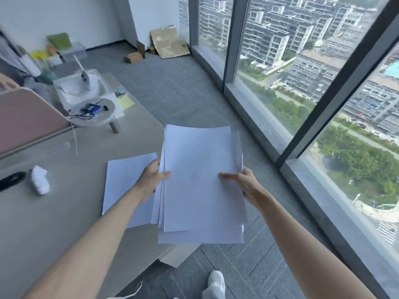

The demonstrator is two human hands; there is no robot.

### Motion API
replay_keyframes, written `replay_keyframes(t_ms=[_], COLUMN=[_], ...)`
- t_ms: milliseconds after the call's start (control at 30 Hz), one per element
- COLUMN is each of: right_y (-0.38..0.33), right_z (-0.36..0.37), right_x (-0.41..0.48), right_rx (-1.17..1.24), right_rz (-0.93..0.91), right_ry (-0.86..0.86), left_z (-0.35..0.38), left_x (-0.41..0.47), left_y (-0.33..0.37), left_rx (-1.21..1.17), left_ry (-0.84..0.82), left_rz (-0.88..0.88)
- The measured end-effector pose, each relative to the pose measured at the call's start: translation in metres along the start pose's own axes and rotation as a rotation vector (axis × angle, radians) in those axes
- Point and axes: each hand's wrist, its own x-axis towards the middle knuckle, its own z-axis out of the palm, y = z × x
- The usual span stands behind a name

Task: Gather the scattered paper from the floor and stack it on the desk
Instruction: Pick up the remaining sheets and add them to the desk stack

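At my far left a black object (11, 180) lies on the desk (54, 223), with a crumpled white wad (40, 180) just beside it. Farther right a single sheet (125, 182) lies flat on the desk, its long axis running away from me and its far end leaning slightly right. My left hand (152, 176) reaches across that sheet and grips the left long edge of the paper stack (200, 180). The thumb is pressed flat on the top page, and the other fingers are tucked beneath, so I cannot see how they lie. The stack is held between both hands over the desk's right edge, part of it above the desk and part above the grey floor (183, 89). Its left side covers the single sheet's right margin. Its long axis also points away from me, short edges near and far, with the far edge toward the open floor. The pages are not squared: several edges fan out along the left side, and one sheet sticks out toward me at the near end. My right hand (244, 182) clamps the right long edge, thumb lying on top and pointing left, fingers curled under. Below the stack my white shoe (216, 281) stands on the floor, and the window (323, 83) runs along the right.
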Motion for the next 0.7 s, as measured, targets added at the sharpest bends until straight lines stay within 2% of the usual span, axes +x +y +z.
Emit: replay_keyframes(t_ms=[167,367,500,700], right_y=[0.012,0.005,-0.01,-0.018], right_z=[0.051,0.123,0.172,0.213], right_x=[0.049,0.075,0.083,0.078], right_rx=[-0.121,-0.173,-0.201,-0.263], right_rz=[0.092,0.082,-0.038,-0.384], right_ry=[-0.16,-0.338,-0.37,-0.333], left_z=[-0.045,-0.101,-0.136,-0.169], left_x=[-0.007,-0.025,-0.022,-0.012], left_y=[-0.028,-0.052,-0.05,-0.029], left_rx=[0.001,-0.058,-0.09,-0.185], left_ry=[0.287,0.509,0.614,0.714], left_rz=[-0.027,-0.024,0.057,0.286])
